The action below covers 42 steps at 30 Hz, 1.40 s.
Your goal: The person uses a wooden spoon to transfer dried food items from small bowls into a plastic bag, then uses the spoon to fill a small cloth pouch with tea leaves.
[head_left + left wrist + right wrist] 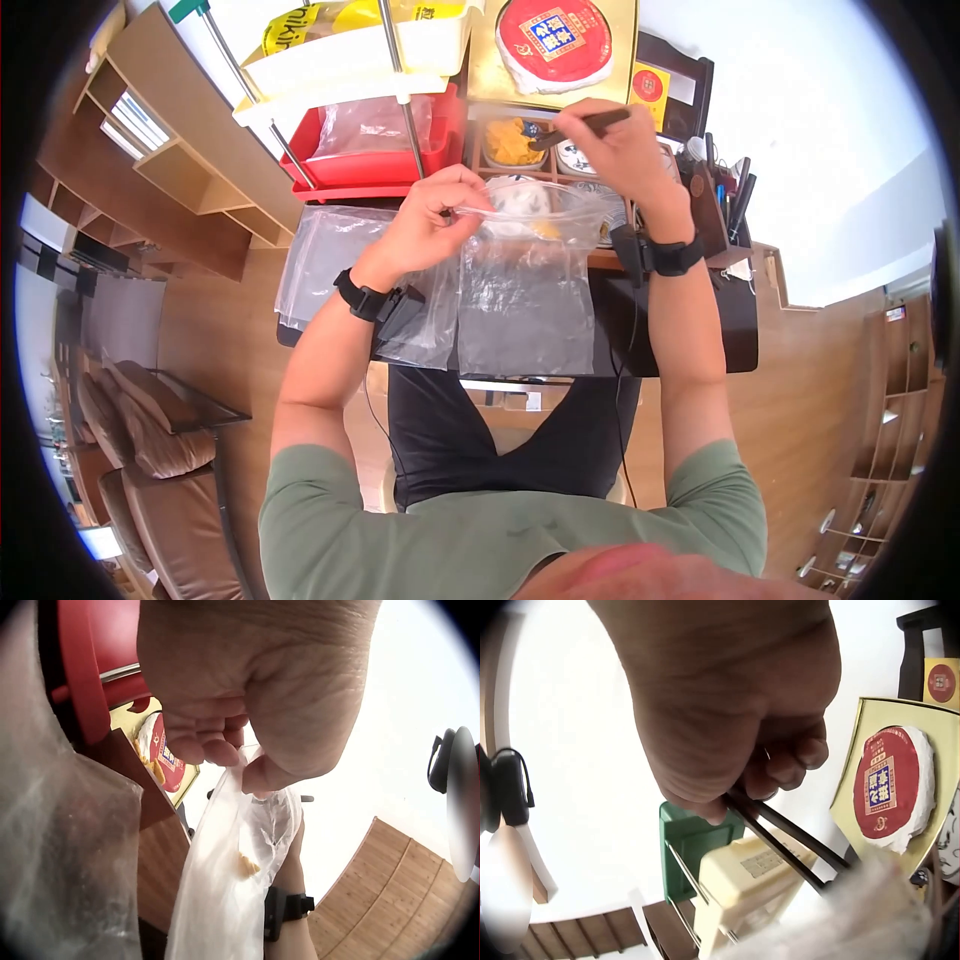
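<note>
A clear plastic bag point(525, 300) hangs with its mouth parted at the front of the wooden compartment box point(574, 178). The left hand point(437, 215) pinches the bag's rim on the left side. A yellow piece point(247, 866) shows through its film in the left wrist view. In the right hand point(625, 150) is a slim dark two-pronged tool point(791, 844), gripped between thumb and fingers. Its tips point at a compartment of yellow dried pieces point(510, 143), beyond the bag. The tips are partly covered by blurred pale film in the right wrist view.
More clear bags point(335, 265) lie on the dark table's left. Behind them stands a rack with a red tray point(440, 150) and cream tray point(350, 75). A red-labelled round cake point(555, 45) sits on a gold board at the back. A pen holder point(715, 205) is right.
</note>
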Each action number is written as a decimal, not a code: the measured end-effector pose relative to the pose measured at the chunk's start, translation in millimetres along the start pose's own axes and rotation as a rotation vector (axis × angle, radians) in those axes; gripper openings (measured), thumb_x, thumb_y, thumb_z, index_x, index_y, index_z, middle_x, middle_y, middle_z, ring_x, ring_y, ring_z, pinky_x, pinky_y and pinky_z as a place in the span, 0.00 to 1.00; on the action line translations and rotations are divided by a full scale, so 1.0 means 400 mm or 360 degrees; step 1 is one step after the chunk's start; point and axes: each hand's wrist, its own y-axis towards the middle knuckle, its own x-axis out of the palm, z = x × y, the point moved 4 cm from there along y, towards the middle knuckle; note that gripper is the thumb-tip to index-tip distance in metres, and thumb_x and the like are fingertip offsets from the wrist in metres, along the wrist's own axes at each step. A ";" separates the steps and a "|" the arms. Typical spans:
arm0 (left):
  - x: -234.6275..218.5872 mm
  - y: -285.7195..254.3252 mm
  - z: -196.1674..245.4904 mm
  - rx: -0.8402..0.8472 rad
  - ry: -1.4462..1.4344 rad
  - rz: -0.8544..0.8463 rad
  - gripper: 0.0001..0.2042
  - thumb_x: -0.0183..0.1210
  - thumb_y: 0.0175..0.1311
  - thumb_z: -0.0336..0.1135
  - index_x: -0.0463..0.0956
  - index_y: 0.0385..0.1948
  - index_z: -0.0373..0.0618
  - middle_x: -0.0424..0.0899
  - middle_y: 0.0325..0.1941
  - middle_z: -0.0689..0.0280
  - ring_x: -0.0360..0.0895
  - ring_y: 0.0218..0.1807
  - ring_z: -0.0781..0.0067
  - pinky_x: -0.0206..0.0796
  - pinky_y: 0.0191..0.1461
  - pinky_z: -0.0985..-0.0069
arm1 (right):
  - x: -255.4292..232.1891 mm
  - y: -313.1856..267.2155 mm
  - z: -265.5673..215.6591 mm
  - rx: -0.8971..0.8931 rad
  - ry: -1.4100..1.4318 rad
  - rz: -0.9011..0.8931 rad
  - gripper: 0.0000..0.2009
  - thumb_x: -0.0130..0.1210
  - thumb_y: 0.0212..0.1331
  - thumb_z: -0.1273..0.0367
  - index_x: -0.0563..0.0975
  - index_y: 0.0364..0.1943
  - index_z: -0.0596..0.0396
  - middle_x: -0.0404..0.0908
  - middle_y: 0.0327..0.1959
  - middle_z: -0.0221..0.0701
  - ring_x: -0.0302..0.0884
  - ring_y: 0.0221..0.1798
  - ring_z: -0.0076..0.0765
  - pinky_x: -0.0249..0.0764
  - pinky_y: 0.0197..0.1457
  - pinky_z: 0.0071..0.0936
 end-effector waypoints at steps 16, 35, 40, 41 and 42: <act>0.000 -0.004 0.004 -0.0103 -0.0048 -0.0065 0.10 0.57 0.58 0.17 0.84 0.35 0.42 0.78 0.43 0.69 0.75 0.41 0.82 0.64 0.38 0.83 | 0.065 -0.016 -0.010 -0.0100 -0.0023 -0.0295 0.05 0.66 0.56 0.70 0.85 0.32 0.59 0.83 0.24 0.36 0.77 0.23 0.34 0.75 0.32 0.27; -0.001 -0.005 0.000 -0.0116 -0.0053 -0.0040 0.10 0.58 0.57 0.17 0.84 0.34 0.43 0.79 0.42 0.69 0.75 0.41 0.82 0.63 0.36 0.84 | 0.033 -0.012 -0.006 0.0040 -0.0018 -0.0212 0.05 0.66 0.55 0.75 0.84 0.33 0.62 0.87 0.28 0.35 0.83 0.26 0.31 0.79 0.34 0.25; 0.001 -0.005 0.000 -0.0106 -0.0043 -0.0048 0.10 0.57 0.57 0.17 0.84 0.34 0.42 0.79 0.42 0.69 0.76 0.41 0.81 0.64 0.38 0.83 | 0.043 -0.015 -0.003 -0.0210 -0.0098 -0.0282 0.05 0.68 0.52 0.76 0.85 0.33 0.60 0.86 0.28 0.36 0.83 0.27 0.31 0.79 0.33 0.23; 0.001 -0.005 -0.002 -0.0106 -0.0047 -0.0050 0.09 0.57 0.57 0.17 0.84 0.34 0.42 0.79 0.42 0.69 0.76 0.41 0.81 0.65 0.38 0.82 | 0.046 -0.014 -0.007 -0.0290 -0.0148 -0.0333 0.06 0.70 0.51 0.77 0.86 0.33 0.61 0.87 0.29 0.35 0.84 0.29 0.28 0.79 0.32 0.20; 0.000 -0.003 0.000 -0.0107 -0.0052 -0.0050 0.09 0.58 0.57 0.17 0.84 0.34 0.42 0.79 0.42 0.69 0.76 0.42 0.80 0.65 0.39 0.82 | 0.045 -0.014 -0.008 -0.0292 -0.0149 -0.0332 0.06 0.70 0.51 0.77 0.86 0.33 0.61 0.87 0.29 0.35 0.84 0.29 0.28 0.79 0.32 0.20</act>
